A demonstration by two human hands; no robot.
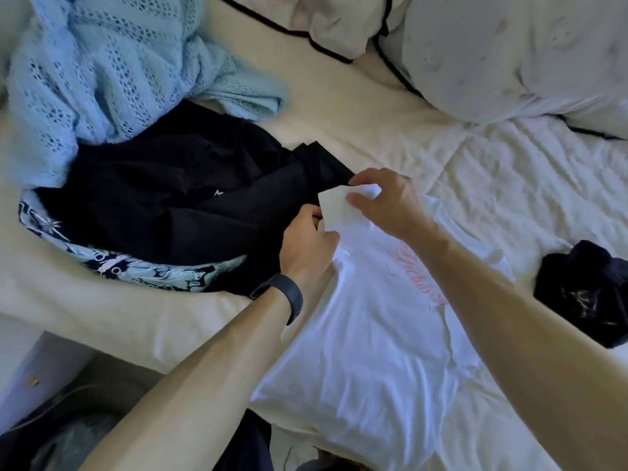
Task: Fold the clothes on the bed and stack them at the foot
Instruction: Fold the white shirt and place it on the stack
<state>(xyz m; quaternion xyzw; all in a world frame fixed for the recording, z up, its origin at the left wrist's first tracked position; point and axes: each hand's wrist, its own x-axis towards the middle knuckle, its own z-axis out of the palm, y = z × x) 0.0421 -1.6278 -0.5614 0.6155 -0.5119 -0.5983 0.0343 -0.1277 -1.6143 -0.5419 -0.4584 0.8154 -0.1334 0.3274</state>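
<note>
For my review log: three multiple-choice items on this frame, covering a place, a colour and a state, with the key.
1. Where does the blue knit lie from the white T-shirt? A) upper left B) right C) beneath it
2. The T-shirt's lettering is: A) green B) pink C) black
3. The left hand and right hand: A) both pinch the T-shirt B) both hang idle C) only one touches it
Key: 1A, it lies bunched at upper left; 2B, pink script shows; 3A, both hands' fingers close on white cloth.

A home bedroom: a bed (390,130) with white pillows (509,56) and strewn clothes (153,198)
</note>
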